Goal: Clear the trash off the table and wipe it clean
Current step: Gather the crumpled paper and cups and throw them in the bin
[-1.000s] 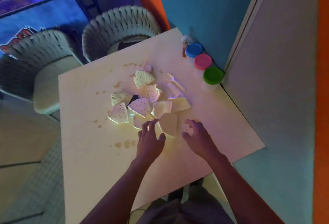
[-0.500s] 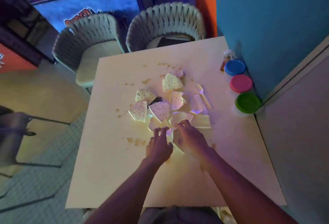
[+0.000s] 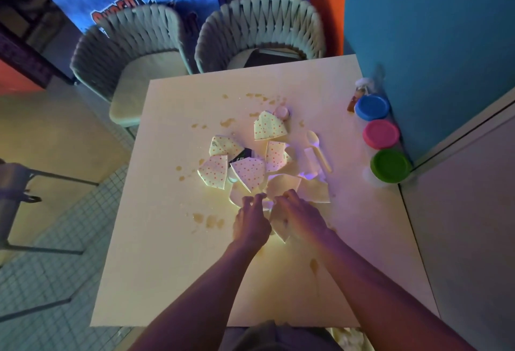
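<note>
1. Bench (image 3: pixel 167 267): pale square top, carrying the trash at its middle and brown spills (image 3: pixel 207 219) scattered around it.
2. Scraps (image 3: pixel 248 172): a loose pile of torn paper pieces, some with red dots, some plain, lying at the centre of the bench. The pile spreads away from the person, its near edge directly under the fingertips and the rest beyond them.
3. Near scrap (image 3: pixel 280 228): a plain piece lying between the two hands and partly under the right one, its pointed end towards the person.
4. Left hand (image 3: pixel 250 222): palm down at the near edge of the pile, fingers curled onto the paper. Whether it has pinched a piece or only touches it cannot be told in this dim light.
5. Right hand (image 3: pixel 299 218): just beside the left, palm down over the near scrap, fingers bent onto the pile's edge; it probably presses the paper, but a grasp cannot be confirmed.
6. Relation for the coming move: both hands sit equally near the pile, which lies straight ahead; a gathering pull would draw the pieces towards the person.
7. Spoon (image 3: pixel 319 152): pale, to the right of the pile, well ahead of the right hand, handle pointing near-right.
8. Tubs (image 3: pixel 380 133): three lidded, blue, pink, green, in a row along the right edge by the wall.
</note>
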### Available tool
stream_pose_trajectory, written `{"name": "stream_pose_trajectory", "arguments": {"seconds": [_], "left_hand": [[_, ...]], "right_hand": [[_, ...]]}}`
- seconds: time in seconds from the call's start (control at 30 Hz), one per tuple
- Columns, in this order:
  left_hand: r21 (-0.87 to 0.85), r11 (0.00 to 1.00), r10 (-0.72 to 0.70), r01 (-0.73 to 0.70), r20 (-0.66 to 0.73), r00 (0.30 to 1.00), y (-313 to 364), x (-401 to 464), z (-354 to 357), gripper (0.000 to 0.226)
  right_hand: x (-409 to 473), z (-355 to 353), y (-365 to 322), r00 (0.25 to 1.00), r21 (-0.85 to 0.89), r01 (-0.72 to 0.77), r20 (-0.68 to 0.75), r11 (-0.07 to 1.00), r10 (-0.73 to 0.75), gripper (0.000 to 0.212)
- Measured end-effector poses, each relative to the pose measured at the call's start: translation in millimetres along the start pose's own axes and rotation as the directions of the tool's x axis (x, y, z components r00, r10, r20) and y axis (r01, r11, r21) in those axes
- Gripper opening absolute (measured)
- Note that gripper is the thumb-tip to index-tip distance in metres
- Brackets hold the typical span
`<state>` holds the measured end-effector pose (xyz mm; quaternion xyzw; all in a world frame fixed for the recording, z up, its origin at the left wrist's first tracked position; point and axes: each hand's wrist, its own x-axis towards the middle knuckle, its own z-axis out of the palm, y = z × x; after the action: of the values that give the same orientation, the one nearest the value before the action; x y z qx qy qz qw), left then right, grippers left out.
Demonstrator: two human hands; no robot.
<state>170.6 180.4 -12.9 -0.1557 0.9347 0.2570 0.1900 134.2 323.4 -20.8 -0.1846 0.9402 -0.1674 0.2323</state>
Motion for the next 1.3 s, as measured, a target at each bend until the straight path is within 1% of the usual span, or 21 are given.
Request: {"name": "stream_pose_trajectory", "arguments": {"seconds": [0.1,0.17,0.23,0.33,0.4,0.5,0.57,0.7,0.8,0.97,1.03,1.13,1.2,1.23,1.3], "left_hand": [[-0.155,0.988,0.006,0.0,0.035,0.999,1.3,-0.9,-3.1,0.07],[-0.22,0.975,0.012,0.005,0.076,0.997,1.5,-3.7,-4.3,0.069],[-0.285,0.959,0.021,0.012,0.113,0.993,3.0,-6.9,-4.5,0.068],[-0.37,0.929,0.049,0.015,0.162,0.986,6.7,-10.2,-6.3,0.079],[-0.367,0.93,0.082,-0.003,0.198,0.977,7.2,-10.9,-7.7,0.085],[-0.305,0.951,0.113,-0.045,0.208,0.972,5.3,-11.0,-8.9,0.082],[-0.263,0.962,0.125,-0.071,0.195,0.973,2.8,-11.1,-10.1,0.08],[-0.238,0.967,0.132,-0.095,0.144,0.981,-2.3,-11.5,-12.6,0.068],[-0.225,0.968,0.145,-0.115,0.126,0.981,-8.2,-12.9,-14.6,0.064],[-0.214,0.968,0.155,-0.13,0.103,0.983,-20.4,-14.9,-24.2,0.059],[-0.222,0.967,0.144,-0.123,0.084,0.986,-29.3,-15.9,-30.2,0.057],[-0.237,0.966,0.125,-0.107,0.06,0.99,-42.2,-16.7,-36.9,0.053],[-0.25,0.963,0.111,-0.095,0.051,0.992,-50.4,-16.4,-41.6,0.05],[-0.259,0.961,0.108,-0.093,0.045,0.993,-53.7,-16.3,-43.9,0.049],[-0.287,0.954,0.105,-0.09,0.036,0.994,-59.1,-16.0,-49.1,0.046]], "right_hand": [[1.6,6.1,7.9,0.999,0.121,-0.034,-0.016,0.992,0.036,0.056],[0.4,10.1,11.3,0.997,0.22,-0.058,-0.028,0.974,0.065,0.06],[-1.5,13.5,11.3,0.994,0.269,-0.061,-0.068,0.961,0.082,0.06],[-5.1,16.6,9.3,0.987,0.335,-0.067,-0.118,0.94,0.113,0.059],[-6.4,18.1,8.5,0.977,0.403,-0.097,-0.134,0.91,0.163,0.059],[-7.8,17.3,7.9,0.959,0.522,-0.128,-0.15,0.843,0.239,0.053],[-9.8,15.2,5.9,0.952,0.602,-0.144,-0.131,0.785,0.275,0.048],[-16.2,8.3,0.9,0.949,0.725,-0.16,-0.075,0.67,0.307,0.04],[-16.8,4.0,-6.0,0.949,0.75,-0.167,-0.054,0.641,0.31,0.038],[-9.5,-1.4,-14.8,0.952,0.704,-0.166,-0.067,0.69,0.298,0.038],[-1.7,-6.4,-17.8,0.947,0.629,-0.169,-0.11,0.759,0.302,0.032],[11.1,-15.8,-18.5,0.909,0.438,-0.185,-0.264,0.88,0.322,0.029],[23.1,-21.1,-19.5,0.895,0.293,-0.197,-0.337,0.936,0.293,0.034],[29.3,-23.0,-19.8,0.9,0.212,-0.214,-0.337,0.953,0.277,0.039],[41.8,-24.7,-20.8,0.931,0.042,-0.246,-0.267,0.968,0.248,0.05]]}}
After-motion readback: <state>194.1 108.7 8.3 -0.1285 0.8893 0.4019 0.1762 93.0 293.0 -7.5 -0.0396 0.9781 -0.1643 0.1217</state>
